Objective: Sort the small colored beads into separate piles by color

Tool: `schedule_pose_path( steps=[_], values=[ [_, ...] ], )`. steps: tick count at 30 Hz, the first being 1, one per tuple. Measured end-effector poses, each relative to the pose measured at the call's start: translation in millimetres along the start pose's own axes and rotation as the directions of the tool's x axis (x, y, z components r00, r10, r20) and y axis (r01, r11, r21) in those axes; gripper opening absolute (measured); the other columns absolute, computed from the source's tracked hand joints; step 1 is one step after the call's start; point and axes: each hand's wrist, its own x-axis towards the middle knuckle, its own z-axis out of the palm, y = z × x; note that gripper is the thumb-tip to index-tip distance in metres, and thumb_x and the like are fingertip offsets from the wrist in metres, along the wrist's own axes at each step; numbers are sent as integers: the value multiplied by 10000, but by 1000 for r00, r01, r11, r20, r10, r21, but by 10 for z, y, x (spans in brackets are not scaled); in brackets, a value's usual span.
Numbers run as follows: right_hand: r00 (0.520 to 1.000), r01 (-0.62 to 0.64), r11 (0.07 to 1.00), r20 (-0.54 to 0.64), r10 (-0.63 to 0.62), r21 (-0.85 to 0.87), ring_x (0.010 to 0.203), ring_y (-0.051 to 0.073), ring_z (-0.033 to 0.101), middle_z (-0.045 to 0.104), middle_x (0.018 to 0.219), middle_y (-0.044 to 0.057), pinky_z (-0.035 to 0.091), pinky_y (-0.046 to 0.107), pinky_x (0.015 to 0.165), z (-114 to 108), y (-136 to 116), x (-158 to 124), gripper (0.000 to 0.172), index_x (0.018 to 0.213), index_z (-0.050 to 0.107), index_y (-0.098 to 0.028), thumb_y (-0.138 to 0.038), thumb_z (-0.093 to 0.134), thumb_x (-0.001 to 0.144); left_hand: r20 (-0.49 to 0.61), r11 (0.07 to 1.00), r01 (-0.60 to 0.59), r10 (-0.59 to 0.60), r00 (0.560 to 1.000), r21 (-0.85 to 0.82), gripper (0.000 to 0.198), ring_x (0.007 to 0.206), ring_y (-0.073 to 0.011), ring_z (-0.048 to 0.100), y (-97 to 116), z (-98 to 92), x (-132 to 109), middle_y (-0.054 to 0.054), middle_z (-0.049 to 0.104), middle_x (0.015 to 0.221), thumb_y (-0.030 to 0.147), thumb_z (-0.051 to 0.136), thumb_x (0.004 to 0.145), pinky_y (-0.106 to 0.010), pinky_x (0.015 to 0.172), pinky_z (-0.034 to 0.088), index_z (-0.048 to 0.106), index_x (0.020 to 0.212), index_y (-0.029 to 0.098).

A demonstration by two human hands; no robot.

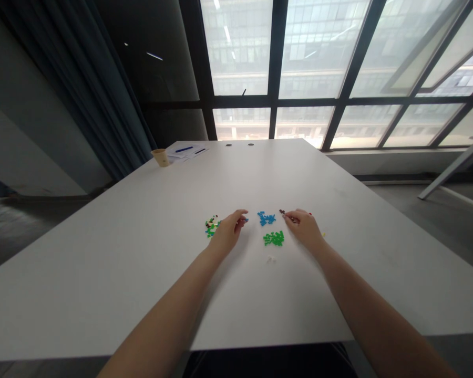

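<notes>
My left hand [229,229] is closed in a pinch, with a small blue piece [246,220] at its fingertips. Left of it lies a mixed pile of small coloured pieces [212,227], partly covered by the hand. My right hand [304,227] has its fingers pressed together at a few dark brown pieces [281,211]; whatever it pinches is too small to make out. Between the hands lie a cluster of blue pieces [266,218] and, nearer me, a cluster of green pieces [274,239]. A few whitish pieces [271,259] sit closest to me.
A red piece [310,213] and a yellow piece [324,234] show beside my right hand, mostly hidden. On the white table [256,178], a paper cup [160,157] stands at the far left edge, beside papers [179,155] with a blue pen [184,149].
</notes>
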Motion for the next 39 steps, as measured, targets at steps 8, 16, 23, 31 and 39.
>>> schedule_pose_path(
  steps=[8, 16, 23, 31, 39],
  values=[
    [986, 165, 982, 0, -166, 88, 580, 129, 465, 487, 573, 5, 373, 250, 594, 3, -193, -52, 200, 765, 672, -181, -248, 483, 770, 31, 985, -169, 170, 985, -37, 141, 793, -129, 623, 218, -3, -65, -29, 658, 855, 225, 442, 835, -258, 723, 490, 473, 972, 208],
    [929, 360, 909, 8, -370, 210, 663, 131, 499, 538, 666, 3, 397, 298, 742, -17, -424, -145, 147, 836, 644, -216, -203, 512, 774, 24, 960, -281, 281, 959, -2, 98, 804, -123, 607, 254, 1, -75, -19, 639, 844, 206, 445, 839, -249, 738, 488, 503, 917, 196],
    [906, 417, 879, -27, -423, 231, 705, 146, 505, 560, 703, 19, 405, 308, 744, -15, -558, -198, 112, 821, 645, -227, -242, 550, 762, 8, 959, -284, 284, 959, -9, 99, 780, -122, 604, 245, 23, -86, -20, 634, 827, 214, 455, 836, -244, 720, 488, 501, 920, 192],
    [899, 433, 870, -49, -434, 237, 699, 144, 504, 570, 702, 20, 410, 306, 713, 30, -525, -191, 96, 784, 642, -216, -197, 551, 762, 35, 969, -246, 247, 968, -39, 112, 784, -127, 597, 263, 37, -97, -26, 627, 820, 244, 431, 846, -250, 715, 474, 505, 910, 191],
    [889, 457, 867, -97, -447, 196, 693, 137, 501, 548, 682, 15, 414, 298, 719, -10, -503, -176, 85, 766, 640, -208, -197, 556, 771, -11, 992, -65, 67, 998, 110, 301, 851, -140, 544, 65, -80, -12, -65, 585, 1002, 244, 386, 851, -305, 801, 425, 389, 1147, 189]
  ],
)
